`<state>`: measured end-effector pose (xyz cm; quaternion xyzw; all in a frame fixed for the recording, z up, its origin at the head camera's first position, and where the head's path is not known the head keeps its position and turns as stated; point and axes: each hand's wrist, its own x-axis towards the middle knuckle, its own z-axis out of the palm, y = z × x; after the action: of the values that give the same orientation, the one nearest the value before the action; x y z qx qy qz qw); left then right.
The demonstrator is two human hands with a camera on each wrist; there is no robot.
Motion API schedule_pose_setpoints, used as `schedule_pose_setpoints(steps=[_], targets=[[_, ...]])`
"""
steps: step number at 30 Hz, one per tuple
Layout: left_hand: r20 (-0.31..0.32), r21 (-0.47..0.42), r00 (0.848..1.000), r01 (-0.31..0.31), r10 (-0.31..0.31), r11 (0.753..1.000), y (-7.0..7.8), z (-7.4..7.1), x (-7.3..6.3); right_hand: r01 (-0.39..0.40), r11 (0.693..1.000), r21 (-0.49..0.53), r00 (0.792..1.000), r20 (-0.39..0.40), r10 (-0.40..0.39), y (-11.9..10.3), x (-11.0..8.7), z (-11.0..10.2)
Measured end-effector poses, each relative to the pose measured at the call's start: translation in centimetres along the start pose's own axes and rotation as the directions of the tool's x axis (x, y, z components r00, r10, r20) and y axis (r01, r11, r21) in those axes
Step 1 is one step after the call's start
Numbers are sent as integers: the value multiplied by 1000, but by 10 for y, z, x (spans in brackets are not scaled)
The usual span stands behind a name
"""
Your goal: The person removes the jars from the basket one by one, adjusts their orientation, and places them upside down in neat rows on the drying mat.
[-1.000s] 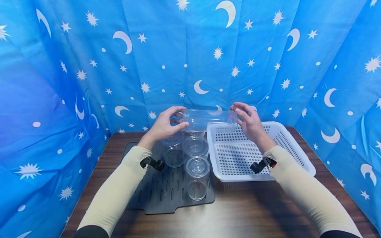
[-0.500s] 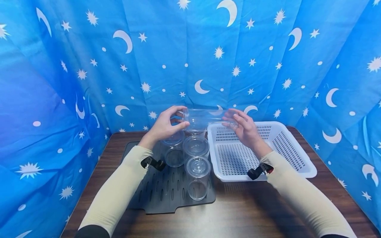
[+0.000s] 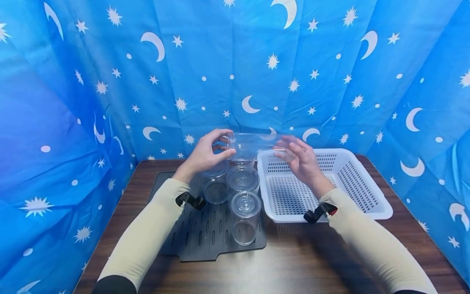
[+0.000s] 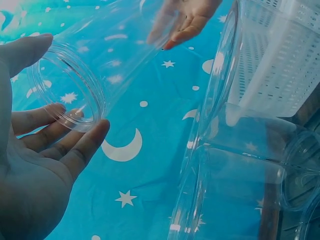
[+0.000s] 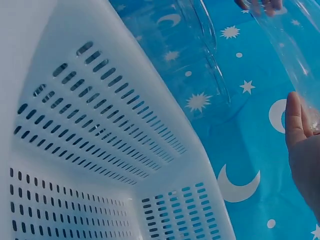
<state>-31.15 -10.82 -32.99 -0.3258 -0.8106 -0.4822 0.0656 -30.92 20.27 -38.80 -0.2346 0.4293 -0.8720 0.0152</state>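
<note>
A clear plastic jar (image 3: 253, 146) is held up on its side above the back of the table. My left hand (image 3: 205, 153) grips its threaded open mouth, the rim (image 4: 75, 95) lying between thumb and fingers in the left wrist view. At the other end, my right hand (image 3: 302, 159) holds the jar near its base, fingers seen through the clear wall. Several more clear jars stand below on a black draining mat (image 3: 198, 237), among them a near jar (image 3: 245, 232) and another jar (image 3: 216, 191) at the left. The hindmost jars are partly hidden.
A white perforated plastic basket (image 3: 269, 212) stands right of the mat, close beside the jars. The wooden table (image 3: 286, 261) runs along the front. A blue curtain (image 3: 205, 49) with moons and stars hangs behind and at both sides.
My right hand has moved left from the jar's base end onto its side wall and now holds it there. The left hand keeps its grip, and the jar has hardly moved.
</note>
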Motion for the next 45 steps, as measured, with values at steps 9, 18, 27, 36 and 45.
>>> schedule_pose_setpoints(steps=[9, 18, 27, 36, 45], targets=[[39, -81, 999, 14, -11, 997, -3, -5, -3, 74, 993, -92, 996, -40, -78, -6, 6, 7], [22, -27, 1000, -2, 3, 1000, -21, -28, -18, 128, 974, -185, 992, 8, -129, -22, 11, 16], [-2, 64, 992, 128, -128, 990, -46, -49, -34, 124, 947, -295, 992, 42, -117, -36, 10, 33], [-40, 130, 975, 222, -219, 966, -70, -63, -52, 80, 874, -479, 996, 73, -51, -42, 7, 57], [-43, 288, 943, 328, -330, 900, -92, -67, -63, 127, 667, -735, 989, 144, -30, -45, 6, 75]])
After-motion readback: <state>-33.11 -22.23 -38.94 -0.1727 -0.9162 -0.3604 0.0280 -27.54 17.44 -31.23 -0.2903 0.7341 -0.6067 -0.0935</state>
